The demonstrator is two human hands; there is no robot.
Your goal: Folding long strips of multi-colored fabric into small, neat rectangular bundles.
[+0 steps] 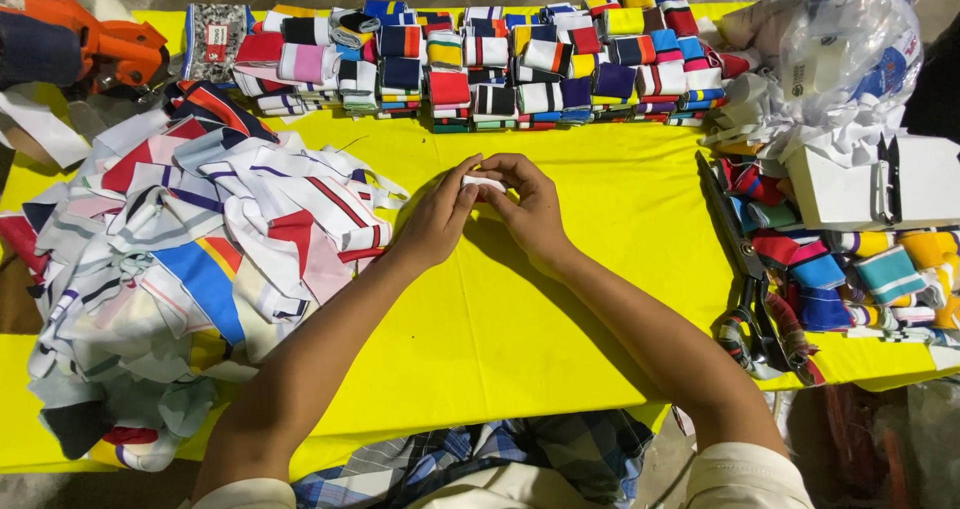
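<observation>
My left hand (437,219) and my right hand (530,207) meet over the middle of the yellow table (500,309). Together they pinch a small white strip (486,182) between the fingertips, just above the tabletop. A big loose heap of striped knit pieces (190,259) in white, red, blue and grey lies just left of my left hand. Neat folded stacks of coloured striped pieces (480,64) run along the far edge, beyond both hands.
Black scissors (745,279) lie at the right beside rolled coloured bands (850,269) and white boxes (870,184). A clear plastic bag of white scraps (850,54) sits at the back right. An orange tool (110,49) rests at the back left.
</observation>
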